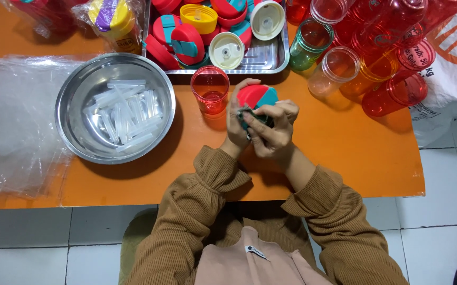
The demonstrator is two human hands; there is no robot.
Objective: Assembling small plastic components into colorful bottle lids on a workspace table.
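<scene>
Both my hands meet over the orange table (344, 153). My left hand (237, 124) cups a round red and teal bottle lid (257, 96) from its left side. My right hand (273, 129) grips the same lid from below and right, fingers curled around its dark underside. An upright red translucent bottle (210, 88) with no lid stands just left of the lid, apart from my hands.
A steel bowl (70, 113) of clear plastic straws sits at left, beside crumpled clear plastic bags (12, 121). A steel tray (273, 55) of coloured lids lies behind. Several open bottles, red, orange and green (376, 68), are piled at the back right.
</scene>
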